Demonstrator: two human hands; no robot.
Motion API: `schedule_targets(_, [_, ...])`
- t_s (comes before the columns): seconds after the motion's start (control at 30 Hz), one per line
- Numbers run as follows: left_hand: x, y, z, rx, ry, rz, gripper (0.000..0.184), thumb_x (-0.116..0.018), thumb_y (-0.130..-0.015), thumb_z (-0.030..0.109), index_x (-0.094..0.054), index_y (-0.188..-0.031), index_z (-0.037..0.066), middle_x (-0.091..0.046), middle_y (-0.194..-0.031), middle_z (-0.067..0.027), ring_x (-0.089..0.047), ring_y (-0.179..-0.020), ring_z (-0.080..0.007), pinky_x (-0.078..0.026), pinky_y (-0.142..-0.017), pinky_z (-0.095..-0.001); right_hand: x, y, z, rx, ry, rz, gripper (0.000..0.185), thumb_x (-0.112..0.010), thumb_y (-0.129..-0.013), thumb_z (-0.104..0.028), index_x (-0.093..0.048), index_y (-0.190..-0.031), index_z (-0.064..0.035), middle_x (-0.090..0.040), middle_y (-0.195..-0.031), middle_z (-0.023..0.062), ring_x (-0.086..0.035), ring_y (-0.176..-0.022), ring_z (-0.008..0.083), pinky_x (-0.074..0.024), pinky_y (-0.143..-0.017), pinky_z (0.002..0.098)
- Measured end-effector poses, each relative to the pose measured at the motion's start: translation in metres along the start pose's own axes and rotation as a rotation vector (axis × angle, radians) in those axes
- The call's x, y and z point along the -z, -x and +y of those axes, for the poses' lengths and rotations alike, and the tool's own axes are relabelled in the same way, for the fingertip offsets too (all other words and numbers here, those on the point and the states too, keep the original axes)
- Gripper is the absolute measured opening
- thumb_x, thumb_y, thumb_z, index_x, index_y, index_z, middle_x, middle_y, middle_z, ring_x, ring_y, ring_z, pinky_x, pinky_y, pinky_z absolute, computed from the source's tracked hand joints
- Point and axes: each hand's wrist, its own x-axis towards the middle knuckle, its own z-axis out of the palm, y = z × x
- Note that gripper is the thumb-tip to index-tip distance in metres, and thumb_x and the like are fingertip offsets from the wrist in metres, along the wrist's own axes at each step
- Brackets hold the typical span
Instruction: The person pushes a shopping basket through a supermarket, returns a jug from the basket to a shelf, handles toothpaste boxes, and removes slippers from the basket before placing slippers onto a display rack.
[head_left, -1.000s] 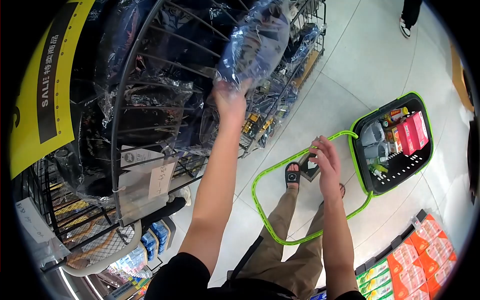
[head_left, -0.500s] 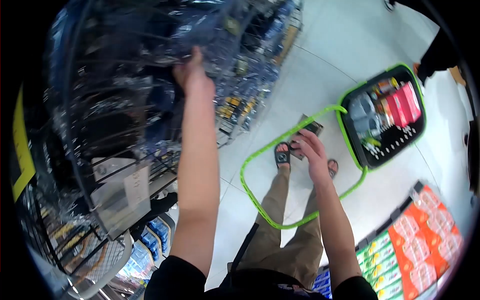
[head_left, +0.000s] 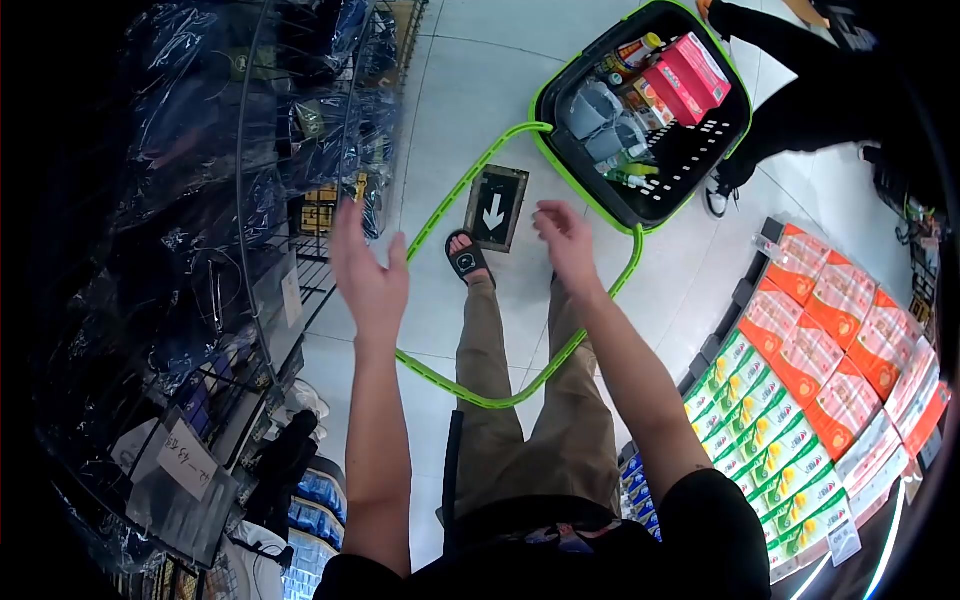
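Note:
My left hand (head_left: 369,273) is open with its fingers apart, beside the wire rack (head_left: 246,200) of plastic-wrapped dark packages (head_left: 170,190), and nothing is in it. To the right, my right hand (head_left: 566,238) hovers over the floor with its fingers loosely bent and apart, holding nothing visible. A black basket (head_left: 655,212) with a green rim stands on the floor beyond it. Its green handle (head_left: 480,401) is swung down towards my legs. Inside the basket lie pink boxes (head_left: 688,80), grey cups (head_left: 596,112) and a yellow-capped bottle (head_left: 630,55).
Stacked orange packs (head_left: 810,345) and green-and-white packs (head_left: 765,430) fill a display at the right. Another person's legs (head_left: 790,90) are close behind the basket. A framed arrow sign (head_left: 496,208) lies on the floor near my sandal (head_left: 466,258).
My left hand has come away from the packages on the rack and moved down. The view has turned, so the basket appears higher and further left. The other person's legs are closer to the basket.

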Motion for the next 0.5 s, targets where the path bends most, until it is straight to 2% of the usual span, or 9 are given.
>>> schedule_targets(0.07, [-0.031,0.034,-0.029,0.181,0.026,-0.226,0.053,-0.067,-0.082,0.014,-0.047,-0.127,-0.004,-0.052,-0.127,-0.0241,-0.048,-0.118,-0.0401,-0.037,-0.101,-0.0427,0.027,-0.019,-0.002,-0.078,0.013,0.132,0.02,-0.063,-0.087,-0.011,-0.063,-0.104,-0.0009,-0.065,-0.082,0.0045,-0.058,-0.075,0.0102,-0.0474,-0.069,0.0254])
schedule_targets(0.1, [-0.037,0.047,-0.04,0.308,0.046,-0.345,0.051,-0.067,-0.083,0.015,-0.049,-0.126,-0.004,-0.054,-0.125,-0.0233,-0.049,-0.117,-0.0389,-0.038,-0.101,-0.041,0.042,-0.039,0.013,0.07,0.048,0.204,0.02,-0.063,-0.086,-0.012,-0.063,-0.103,-0.0006,-0.065,-0.083,0.0044,-0.058,-0.074,0.0105,-0.0474,-0.068,0.0256])
schedule_targets(0.2, [-0.043,0.064,-0.042,0.302,0.003,-0.462,0.052,-0.066,-0.083,0.017,-0.049,-0.127,-0.005,-0.055,-0.122,-0.0233,-0.05,-0.116,-0.0388,-0.039,-0.1,-0.0419,0.088,-0.087,0.03,0.133,0.309,0.372,0.029,-0.064,-0.084,-0.017,-0.062,-0.106,0.0007,-0.067,-0.085,0.012,-0.065,-0.076,0.019,-0.0504,-0.073,0.0307])
schedule_targets(0.23, [-0.047,0.066,-0.042,0.307,0.007,-0.469,0.052,-0.066,-0.083,0.017,-0.049,-0.127,-0.005,-0.055,-0.122,-0.0233,-0.05,-0.116,-0.0388,-0.039,-0.1,-0.0419,0.099,-0.097,0.025,0.107,0.422,0.396,0.031,-0.064,-0.083,-0.02,-0.061,-0.107,-0.0004,-0.068,-0.087,0.0135,-0.066,-0.079,0.0231,-0.0509,-0.074,0.0331])
schedule_targets(0.3, [-0.052,0.066,-0.038,0.124,-0.063,-0.323,0.048,-0.067,-0.08,0.014,-0.051,-0.121,-0.005,-0.056,-0.12,-0.0234,-0.051,-0.113,-0.0405,-0.041,-0.096,-0.0439,0.121,-0.12,0.041,-0.003,0.519,0.435,0.034,-0.064,-0.082,-0.024,-0.06,-0.109,-0.0031,-0.068,-0.092,0.0151,-0.067,-0.088,0.0283,-0.051,-0.078,0.037])
schedule_targets(0.37, [-0.062,0.054,-0.025,0.071,-0.043,-0.276,0.045,-0.067,-0.08,0.013,-0.053,-0.119,-0.004,-0.057,-0.118,-0.0225,-0.052,-0.111,-0.0399,-0.041,-0.095,-0.044,0.134,-0.127,0.044,-0.121,0.638,0.442,0.038,-0.063,-0.081,-0.025,-0.059,-0.111,-0.0032,-0.067,-0.098,0.0166,-0.065,-0.093,0.0312,-0.05,-0.083,0.0398])
schedule_targets(0.5, [-0.1,0.023,0.012,-0.087,0.114,-0.184,0.04,-0.065,-0.078,0.01,-0.055,-0.115,-0.001,-0.058,-0.112,-0.0191,-0.053,-0.106,-0.0377,-0.041,-0.093,-0.0438,0.15,-0.135,0.05,-0.233,0.773,0.4,0.045,-0.064,-0.081,-0.027,-0.058,-0.117,-0.0006,-0.067,-0.103,0.0162,-0.064,-0.099,0.0308,-0.0488,-0.087,0.0382])
